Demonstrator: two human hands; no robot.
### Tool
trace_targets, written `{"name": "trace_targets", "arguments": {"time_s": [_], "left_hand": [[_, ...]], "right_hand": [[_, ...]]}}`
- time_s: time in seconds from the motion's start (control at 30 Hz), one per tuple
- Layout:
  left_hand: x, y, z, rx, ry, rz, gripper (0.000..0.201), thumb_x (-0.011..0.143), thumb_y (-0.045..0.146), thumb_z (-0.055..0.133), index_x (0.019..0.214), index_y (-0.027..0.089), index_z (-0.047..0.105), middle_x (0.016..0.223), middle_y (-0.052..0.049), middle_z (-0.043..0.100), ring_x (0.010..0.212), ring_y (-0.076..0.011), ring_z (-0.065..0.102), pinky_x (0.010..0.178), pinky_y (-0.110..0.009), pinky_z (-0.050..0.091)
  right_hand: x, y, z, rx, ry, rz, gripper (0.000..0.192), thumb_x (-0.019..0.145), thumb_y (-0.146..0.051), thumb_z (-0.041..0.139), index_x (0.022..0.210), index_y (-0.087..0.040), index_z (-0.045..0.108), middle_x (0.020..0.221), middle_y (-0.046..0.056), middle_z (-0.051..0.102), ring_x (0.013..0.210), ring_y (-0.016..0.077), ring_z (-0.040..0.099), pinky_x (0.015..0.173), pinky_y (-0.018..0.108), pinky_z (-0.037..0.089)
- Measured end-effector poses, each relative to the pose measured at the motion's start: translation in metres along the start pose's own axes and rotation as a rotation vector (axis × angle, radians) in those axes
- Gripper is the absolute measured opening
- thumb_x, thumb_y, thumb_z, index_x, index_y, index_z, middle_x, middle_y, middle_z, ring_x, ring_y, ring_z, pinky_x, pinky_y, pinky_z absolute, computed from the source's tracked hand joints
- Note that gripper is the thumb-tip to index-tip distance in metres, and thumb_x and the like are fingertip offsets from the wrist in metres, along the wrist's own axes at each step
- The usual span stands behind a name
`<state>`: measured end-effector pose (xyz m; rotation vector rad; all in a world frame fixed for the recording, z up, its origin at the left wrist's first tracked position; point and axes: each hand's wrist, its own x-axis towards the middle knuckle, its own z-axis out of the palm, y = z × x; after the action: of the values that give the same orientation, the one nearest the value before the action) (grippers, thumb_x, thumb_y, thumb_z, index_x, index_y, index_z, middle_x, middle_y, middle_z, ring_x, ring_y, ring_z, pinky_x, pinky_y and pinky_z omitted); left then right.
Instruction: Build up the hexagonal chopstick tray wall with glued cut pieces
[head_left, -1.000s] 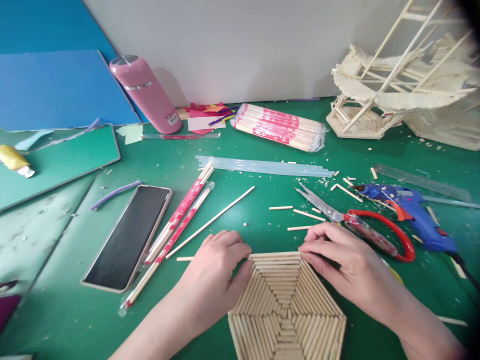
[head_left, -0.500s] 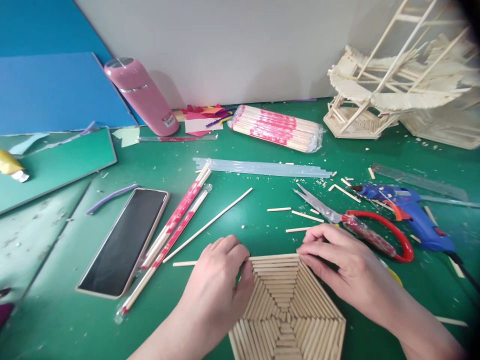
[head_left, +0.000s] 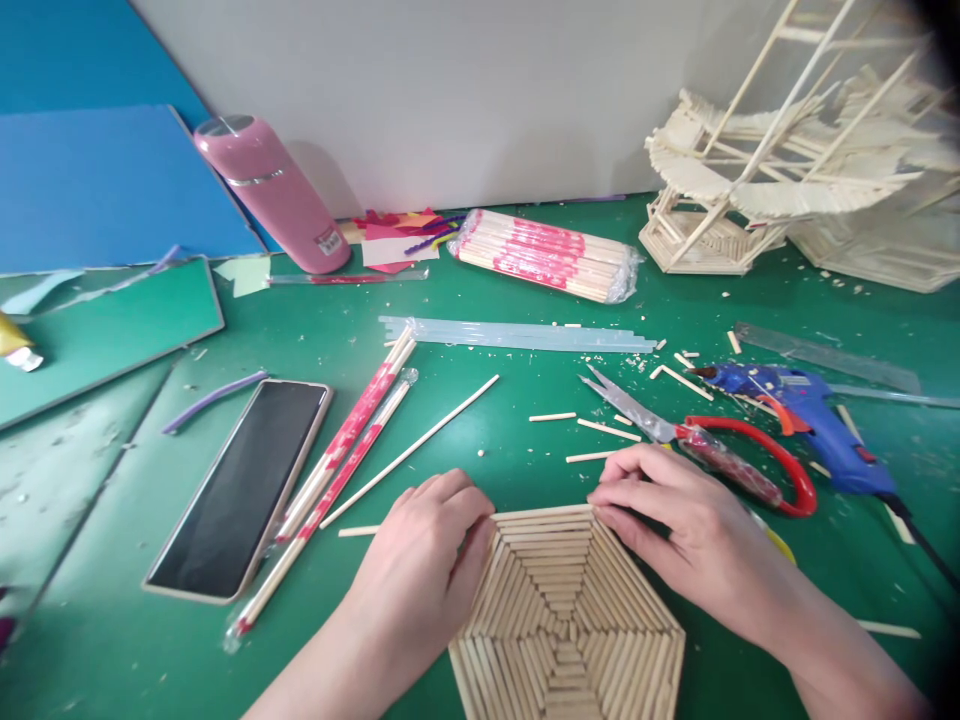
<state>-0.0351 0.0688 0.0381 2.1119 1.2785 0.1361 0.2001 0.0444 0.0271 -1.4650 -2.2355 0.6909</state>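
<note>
A hexagonal panel of thin wooden sticks, laid in rings around a small centre, lies flat at the table's near edge. Along its far side runs a paler wooden stick. My left hand pinches that stick at its left end, by the panel's corner; the fingertips are partly hidden behind the hand. At the opposite end, my right hand has thumb and fingers closed on the stick's tip. Scissors with red handles lie just beyond the right hand.
A blue glue gun rests at the right among cut stick pieces. Left are a phone and wrapped sticks. Farther back lie glue sticks, a stick bundle, a pink bottle and a stick model.
The view has shifted slightly, so everything sits a little farther left. Both hands keep their places at the ends of the stick on the panel's far side.
</note>
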Motion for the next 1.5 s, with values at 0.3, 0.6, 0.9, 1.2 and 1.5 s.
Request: {"name": "trace_targets", "arguments": {"time_s": [0.3,0.6,0.9,1.2,1.5], "left_hand": [[0.002,0.000,-0.005,-0.022,-0.032,0.007,0.028,0.087,0.021,0.031,0.078,0.018,0.058,0.076,-0.005,0.054,0.073,-0.0187,0.051,0.065,-0.031,0.042],[0.002,0.002,-0.012,-0.044,-0.029,0.031,0.027,0.088,0.020,0.034,0.077,0.018,0.058,0.076,-0.003,0.053,0.069,-0.0152,0.051,0.062,-0.025,0.041],[-0.003,0.003,-0.026,-0.150,0.136,0.090,0.018,0.088,0.023,0.041,0.079,0.019,0.055,0.079,-0.001,0.054,0.071,-0.0132,0.053,0.063,-0.023,0.041],[0.000,0.027,-0.037,-0.445,0.379,0.112,0.009,0.084,0.021,0.050,0.080,0.020,0.058,0.071,0.003,0.055,0.065,-0.0094,0.048,0.058,-0.021,0.039],[0.023,0.048,-0.028,-1.087,0.389,0.018,0.012,0.079,0.026,0.058,0.082,0.015,0.061,0.059,0.003,0.053,0.048,-0.0053,0.038,0.044,-0.019,0.028]], "right_hand": [[0.000,0.001,-0.001,0.019,-0.011,0.008,0.016,0.085,-0.018,0.045,0.085,-0.022,0.061,0.089,0.004,0.053,0.084,0.0159,0.053,0.070,0.031,0.044],[0.001,-0.002,-0.002,0.023,0.060,-0.002,0.016,0.084,-0.017,0.049,0.090,-0.022,0.063,0.092,0.004,0.055,0.085,0.0156,0.055,0.072,0.030,0.047],[-0.041,0.030,-0.032,-0.118,0.536,0.308,0.014,0.083,-0.027,0.050,0.092,-0.023,0.059,0.092,0.004,0.058,0.078,0.0163,0.060,0.064,0.026,0.050],[-0.054,0.041,-0.014,-0.404,0.271,0.364,0.049,0.067,-0.024,0.053,0.114,-0.013,0.044,0.108,0.014,0.051,0.100,0.0296,0.052,0.083,0.046,0.044],[-0.048,0.048,-0.032,-0.331,0.274,0.442,0.030,0.069,-0.030,0.053,0.095,-0.016,0.051,0.089,0.009,0.061,0.079,0.0247,0.061,0.069,0.038,0.051]]}}
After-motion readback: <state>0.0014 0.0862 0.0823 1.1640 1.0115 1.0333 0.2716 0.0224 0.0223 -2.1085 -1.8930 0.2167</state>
